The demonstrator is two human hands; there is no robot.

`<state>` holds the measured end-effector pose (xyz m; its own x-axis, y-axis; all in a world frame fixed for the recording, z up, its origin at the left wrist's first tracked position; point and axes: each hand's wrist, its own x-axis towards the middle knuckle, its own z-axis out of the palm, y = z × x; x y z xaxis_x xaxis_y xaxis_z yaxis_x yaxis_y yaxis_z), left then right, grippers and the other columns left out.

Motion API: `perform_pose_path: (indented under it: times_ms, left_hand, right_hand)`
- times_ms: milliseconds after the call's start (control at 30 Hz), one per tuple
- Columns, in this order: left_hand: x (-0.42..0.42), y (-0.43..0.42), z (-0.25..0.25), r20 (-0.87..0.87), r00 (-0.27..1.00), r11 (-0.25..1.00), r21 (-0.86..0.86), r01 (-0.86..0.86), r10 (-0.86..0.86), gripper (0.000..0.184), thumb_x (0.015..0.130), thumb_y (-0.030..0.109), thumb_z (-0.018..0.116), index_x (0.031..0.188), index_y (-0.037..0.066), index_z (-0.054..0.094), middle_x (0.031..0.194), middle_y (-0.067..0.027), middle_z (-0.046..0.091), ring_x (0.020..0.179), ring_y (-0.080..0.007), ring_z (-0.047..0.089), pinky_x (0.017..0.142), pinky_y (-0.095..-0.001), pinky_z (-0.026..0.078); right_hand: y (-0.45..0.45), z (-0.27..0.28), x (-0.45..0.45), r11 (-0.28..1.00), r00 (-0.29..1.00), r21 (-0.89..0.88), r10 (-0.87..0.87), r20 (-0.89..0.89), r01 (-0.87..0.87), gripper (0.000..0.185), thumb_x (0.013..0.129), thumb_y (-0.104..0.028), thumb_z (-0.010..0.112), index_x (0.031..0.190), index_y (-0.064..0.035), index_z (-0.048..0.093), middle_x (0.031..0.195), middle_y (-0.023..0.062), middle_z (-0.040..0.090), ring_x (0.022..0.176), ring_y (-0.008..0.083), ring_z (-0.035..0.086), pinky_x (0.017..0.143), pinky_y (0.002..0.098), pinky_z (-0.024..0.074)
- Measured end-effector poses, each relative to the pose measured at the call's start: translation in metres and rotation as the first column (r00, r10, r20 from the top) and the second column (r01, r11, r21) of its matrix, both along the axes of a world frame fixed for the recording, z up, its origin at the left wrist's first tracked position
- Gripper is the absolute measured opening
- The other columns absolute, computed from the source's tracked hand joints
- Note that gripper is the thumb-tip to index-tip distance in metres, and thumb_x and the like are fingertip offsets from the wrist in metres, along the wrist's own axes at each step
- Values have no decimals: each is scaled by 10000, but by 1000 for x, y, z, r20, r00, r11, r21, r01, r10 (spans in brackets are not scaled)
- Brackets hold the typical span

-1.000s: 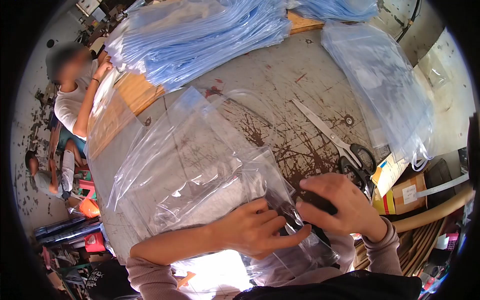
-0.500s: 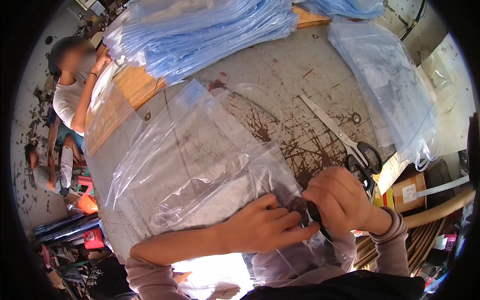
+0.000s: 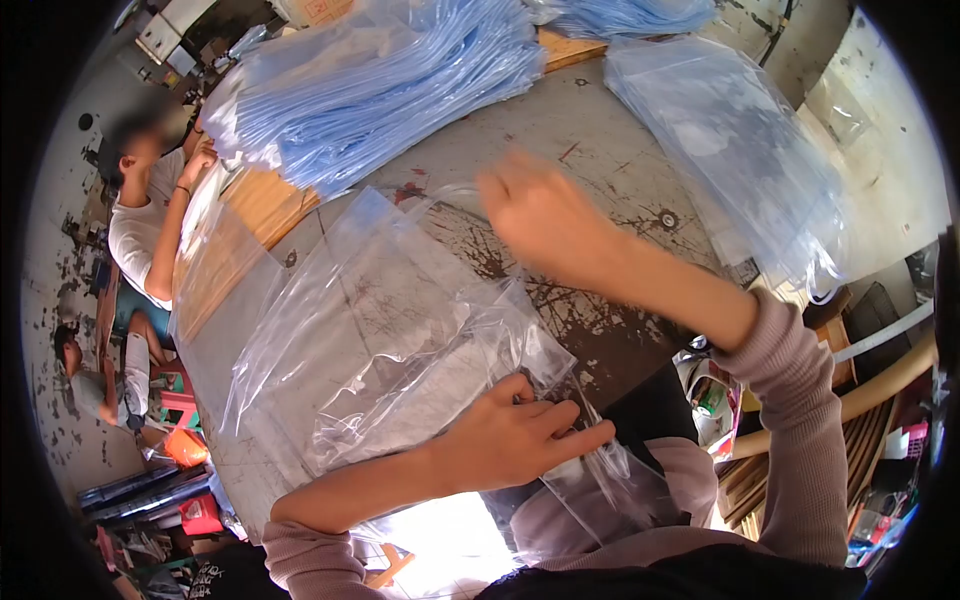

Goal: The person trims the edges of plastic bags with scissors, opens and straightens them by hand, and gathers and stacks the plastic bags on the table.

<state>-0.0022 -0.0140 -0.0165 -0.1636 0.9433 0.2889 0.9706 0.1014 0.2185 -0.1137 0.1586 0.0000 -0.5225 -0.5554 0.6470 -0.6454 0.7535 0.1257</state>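
Rested left hand on clear plastic beneath it, any pinch hidden; held right hand apart above the table, grip too blurred to tell. Probably needed steady left pressure against slipping.

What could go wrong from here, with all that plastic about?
The clear plastic hangs past the near edge of the table, so it might slip off if the left hand lifts away. The right hand, blurred over the table, could brush the plastic out of place. The bluish stack has many loose, uneven layers; a bump might spread them.
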Motion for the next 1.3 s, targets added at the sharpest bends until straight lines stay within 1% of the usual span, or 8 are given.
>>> perform_pose_path:
  times_ms: [233, 300, 533, 633, 700, 733, 800, 1300]
  left_hand:
    - [2, 0, -2, -31, 999, 999, 40, -21, 22, 439, 657, 104, 595, 1083, 208, 611, 673, 60, 478, 551, -58, 507, 621, -228, 352]
    - [2, 0, -2, -31, 999, 999, 46, -15, 17, 438, 662, 104, 596, 1089, 203, 608, 672, 60, 478, 550, -54, 506, 619, -230, 346]
    - [3, 1, -3, -45, 999, 998, 59, -1, 3, 422, 707, 117, 580, 1123, 187, 600, 660, 70, 467, 552, -32, 495, 607, -234, 312]
    - [3, 1, -2, -21, 1000, 999, 42, 1, 0, 392, 766, 133, 559, 1155, 181, 562, 677, 46, 453, 569, -67, 514, 583, -240, 318]
    - [3, 1, -1, -30, 1000, 999, 41, -4, 5, 385, 774, 135, 560, 1155, 185, 561, 673, 48, 453, 568, -64, 513, 583, -240, 317]
    - [4, 1, -1, -38, 999, 999, 37, -6, 7, 377, 782, 138, 562, 1156, 188, 560, 669, 49, 453, 567, -61, 512, 584, -241, 315]
    - [5, 1, -4, -53, 999, 998, 59, -4, 7, 364, 795, 138, 561, 1155, 191, 560, 666, 50, 452, 563, -58, 507, 586, -242, 315]
    - [6, 1, -5, -136, 991, 995, 104, -4, 18, 398, 781, 108, 560, 1172, 179, 567, 649, 53, 417, 552, -52, 454, 601, -237, 311]
  right_hand:
    - [21, 42, -28, 901, 995, -429, 90, 52, -59, 50, 780, -12, 536, 781, 37, 526, 747, 219, 581, 737, 381, 594, 657, 443, 478]
    - [41, 53, -5, 903, 985, -426, 22, 173, 55, 62, 848, -54, 553, 860, 2, 531, 783, 154, 593, 728, 277, 605, 657, 373, 470]
    - [105, 42, 63, 691, 688, -247, -717, -112, 680, 221, 820, -2, 596, 1038, -25, 565, 992, 147, 609, 892, 303, 609, 766, 353, 479]
    - [81, 29, 97, 749, 819, -371, -570, 61, 549, 373, 790, 22, 616, 1155, -25, 555, 1077, 140, 602, 949, 287, 606, 807, 329, 484]
    - [61, 22, 115, 773, 859, -492, -131, 495, 401, 370, 774, -17, 646, 1136, -5, 568, 992, 156, 608, 852, 284, 611, 745, 334, 490]
    - [50, 16, 117, 753, 780, -587, 164, 604, 297, 353, 764, -56, 671, 1100, 7, 582, 912, 172, 610, 769, 300, 609, 692, 353, 488]
    - [27, 9, 114, 763, 614, -578, 314, 724, 291, 263, 791, -99, 665, 1012, 34, 612, 809, 160, 611, 680, 283, 609, 630, 328, 489]
    - [-1, 1, 116, 661, 760, -686, 266, 594, 305, 84, 779, -9, 655, 847, -6, 606, 724, 91, 552, 594, 196, 552, 540, 288, 434]
